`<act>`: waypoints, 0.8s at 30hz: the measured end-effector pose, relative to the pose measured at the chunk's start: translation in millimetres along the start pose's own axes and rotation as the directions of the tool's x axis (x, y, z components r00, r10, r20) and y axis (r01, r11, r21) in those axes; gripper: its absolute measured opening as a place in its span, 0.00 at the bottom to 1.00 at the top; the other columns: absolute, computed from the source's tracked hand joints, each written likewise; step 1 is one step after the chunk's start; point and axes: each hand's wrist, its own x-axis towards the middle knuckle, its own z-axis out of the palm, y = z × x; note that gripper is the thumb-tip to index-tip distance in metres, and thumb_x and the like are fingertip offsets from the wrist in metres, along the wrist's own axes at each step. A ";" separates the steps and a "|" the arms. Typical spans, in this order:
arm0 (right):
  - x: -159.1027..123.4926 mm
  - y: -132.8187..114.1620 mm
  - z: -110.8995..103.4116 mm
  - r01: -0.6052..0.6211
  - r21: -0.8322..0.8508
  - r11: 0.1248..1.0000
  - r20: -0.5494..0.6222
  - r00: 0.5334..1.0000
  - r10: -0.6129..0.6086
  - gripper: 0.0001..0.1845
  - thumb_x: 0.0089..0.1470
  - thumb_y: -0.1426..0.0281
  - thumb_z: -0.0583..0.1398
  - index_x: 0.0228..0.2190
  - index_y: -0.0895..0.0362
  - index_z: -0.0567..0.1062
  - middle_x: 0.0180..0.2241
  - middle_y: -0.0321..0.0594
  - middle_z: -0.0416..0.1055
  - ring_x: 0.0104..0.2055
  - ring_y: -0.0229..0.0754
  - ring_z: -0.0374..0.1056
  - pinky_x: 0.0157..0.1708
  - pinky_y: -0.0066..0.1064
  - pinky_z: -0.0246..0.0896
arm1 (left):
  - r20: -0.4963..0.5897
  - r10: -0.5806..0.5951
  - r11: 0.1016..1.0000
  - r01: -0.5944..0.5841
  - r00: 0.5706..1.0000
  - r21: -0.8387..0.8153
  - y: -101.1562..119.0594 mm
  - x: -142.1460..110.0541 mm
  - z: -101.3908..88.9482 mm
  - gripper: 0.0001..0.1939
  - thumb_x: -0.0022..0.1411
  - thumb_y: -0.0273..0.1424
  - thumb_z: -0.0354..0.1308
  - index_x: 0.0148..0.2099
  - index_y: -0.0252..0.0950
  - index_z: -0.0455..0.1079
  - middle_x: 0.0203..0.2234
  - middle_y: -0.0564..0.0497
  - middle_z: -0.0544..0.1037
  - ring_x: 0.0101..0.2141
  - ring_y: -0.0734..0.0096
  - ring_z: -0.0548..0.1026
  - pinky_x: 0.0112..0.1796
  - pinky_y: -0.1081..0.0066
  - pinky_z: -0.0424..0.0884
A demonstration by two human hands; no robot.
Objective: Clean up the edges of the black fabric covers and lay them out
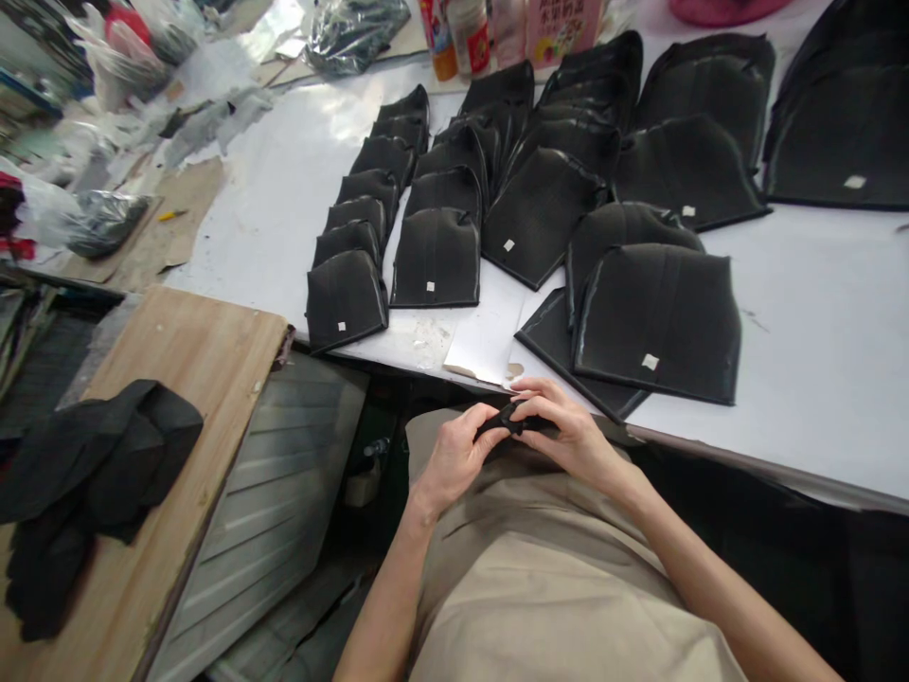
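Both hands meet in front of my lap, just below the table's front edge. My left hand pinches one end of a small black fabric piece between thumb and fingers. The other end is gripped by my right hand, its fingers bent over the top. Most of the piece is hidden by the fingers, so its full shape does not show. Closest to my hands on the table lies a stack of black fabric pieces, flat, with curved tops and a small white sticker on the uppermost one.
Overlapping rows of similar black pieces cover the white table. At the back stand a jar and a pink carton. To the left, black cloth lies crumpled on a wooden board. Plastic bags sit far left.
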 end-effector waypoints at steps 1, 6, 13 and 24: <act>-0.7 1.5 0.6 0.016 -0.019 1.000 -0.008 1.000 -0.016 0.10 0.57 0.77 0.62 0.39 0.52 0.72 0.54 0.48 0.65 0.58 0.50 0.65 0.55 0.45 0.64 | -0.004 -0.014 1.000 0.014 1.000 -0.010 -0.6 0.3 -0.1 0.07 0.68 0.35 0.55 0.41 0.36 0.70 0.32 0.53 0.75 0.33 0.72 0.71 0.35 0.75 0.63; -6.2 7.7 3.9 0.068 -0.150 0.986 -0.020 0.997 -0.072 0.14 0.56 0.74 0.64 0.42 0.52 0.68 0.55 0.49 0.65 0.57 0.51 0.66 0.53 0.46 0.67 | -0.021 -0.055 0.997 0.053 0.998 -0.060 -2.2 2.1 -1.2 0.08 0.68 0.35 0.56 0.41 0.36 0.70 0.32 0.54 0.75 0.33 0.72 0.71 0.35 0.76 0.64; -10.0 8.1 11.8 0.095 -0.245 0.965 -0.068 0.991 -0.114 0.09 0.59 0.76 0.59 0.41 0.53 0.68 0.52 0.50 0.69 0.53 0.50 0.70 0.49 0.42 0.71 | -0.012 -0.083 0.988 0.081 0.996 -0.132 -3.3 3.0 0.8 0.08 0.66 0.36 0.58 0.40 0.35 0.70 0.31 0.54 0.75 0.33 0.71 0.71 0.35 0.75 0.65; -3.5 3.3 6.5 0.176 -0.311 0.934 0.045 0.984 -0.170 0.15 0.58 0.75 0.60 0.47 0.55 0.70 0.53 0.54 0.70 0.54 0.53 0.71 0.49 0.45 0.73 | -0.010 -0.171 0.950 0.162 0.985 -0.267 -3.9 2.8 4.6 0.10 0.59 0.35 0.65 0.40 0.35 0.71 0.31 0.55 0.74 0.33 0.71 0.70 0.36 0.75 0.65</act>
